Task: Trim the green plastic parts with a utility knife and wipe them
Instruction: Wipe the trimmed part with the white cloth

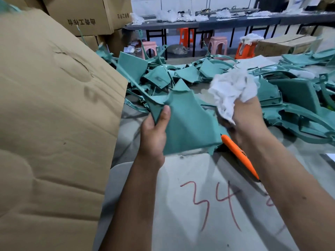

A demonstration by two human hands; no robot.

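Observation:
My left hand (154, 134) grips a flat, roughly triangular green plastic part (188, 124) by its left edge, thumb on top, holding it above the table. My right hand (248, 120) grips a crumpled white cloth (233, 89) beside the part's upper right edge. An orange utility knife (239, 156) lies on the table just under my right wrist, partly hidden by the forearm.
A big heap of green plastic parts (299, 109) covers the table's far side and right. A large cardboard box flap (54, 124) stands close on the left. The grey table top (181, 214) bears the red number 34. Boxes, stools and a long bench stand behind.

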